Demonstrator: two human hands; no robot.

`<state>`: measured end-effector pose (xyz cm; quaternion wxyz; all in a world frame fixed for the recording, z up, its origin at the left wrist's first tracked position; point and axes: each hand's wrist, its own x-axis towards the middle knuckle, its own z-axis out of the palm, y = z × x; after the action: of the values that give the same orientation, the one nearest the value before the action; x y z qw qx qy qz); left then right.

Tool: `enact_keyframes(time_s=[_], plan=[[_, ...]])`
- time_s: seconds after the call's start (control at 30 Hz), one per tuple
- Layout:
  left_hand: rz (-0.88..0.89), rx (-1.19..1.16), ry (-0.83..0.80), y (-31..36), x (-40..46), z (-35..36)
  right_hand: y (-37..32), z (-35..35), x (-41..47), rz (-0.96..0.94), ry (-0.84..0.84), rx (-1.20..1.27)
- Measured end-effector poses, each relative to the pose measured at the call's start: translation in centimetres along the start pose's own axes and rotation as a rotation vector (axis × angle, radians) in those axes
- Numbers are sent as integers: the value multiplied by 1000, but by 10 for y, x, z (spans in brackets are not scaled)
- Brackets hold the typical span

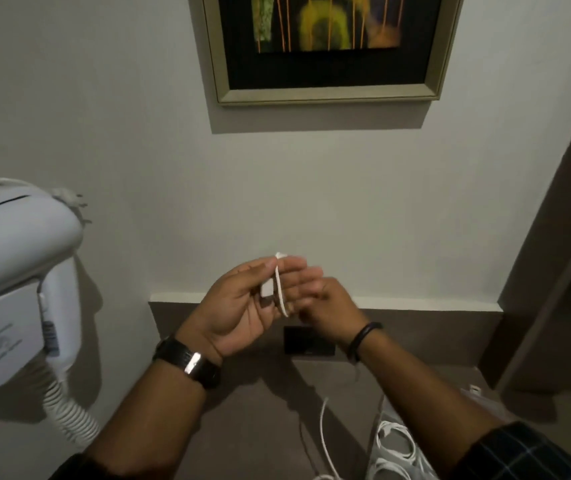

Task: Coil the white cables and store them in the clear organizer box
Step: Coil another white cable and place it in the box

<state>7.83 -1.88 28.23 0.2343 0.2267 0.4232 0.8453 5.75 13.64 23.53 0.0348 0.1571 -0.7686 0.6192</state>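
Note:
My left hand (246, 303) is raised palm up in front of the wall. It holds a white cable (280, 289) looped over its fingers, with a small white plug under the thumb. My right hand (329, 306) is blurred, right beside the left one, fingers curled at the loop's lower end. A long strand of white cable (324, 434) hangs down to the brown counter (260, 410). Below my right forearm the clear organizer box (398, 448) stands on the counter with coiled white cables inside.
A white wall-mounted hair dryer (10, 271) with a spiral cord (65, 420) fills the left side. A framed picture (329, 46) hangs on the wall above. A black socket plate (308, 341) sits in the counter's backsplash.

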Motion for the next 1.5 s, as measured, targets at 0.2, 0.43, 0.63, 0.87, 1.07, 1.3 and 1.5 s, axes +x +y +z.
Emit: enact_keyframes(time_s=[0.2,0.43,0.63,0.87,1.07,1.3,1.5], plan=[[147,615,328,27,22,-23,-17,12,-9,-131,-186,-508],[-164,862,218,19,12,-34,-65,-33,13,-210,-131,-608],[-318,498,60,9,6,-27,-62,-39,28,-147,-61,-321],[43,10,73,17,16,-13,-5,15,8,-4,19,-89],[128,692,422,25,23,-39,-26,8,2,-190,-96,-514],[-195,781,181,12,12,-32,-60,-29,17,-250,-92,-663],[-407,362,-73,13,0,-35,-43,-45,21,-179,25,-393]])
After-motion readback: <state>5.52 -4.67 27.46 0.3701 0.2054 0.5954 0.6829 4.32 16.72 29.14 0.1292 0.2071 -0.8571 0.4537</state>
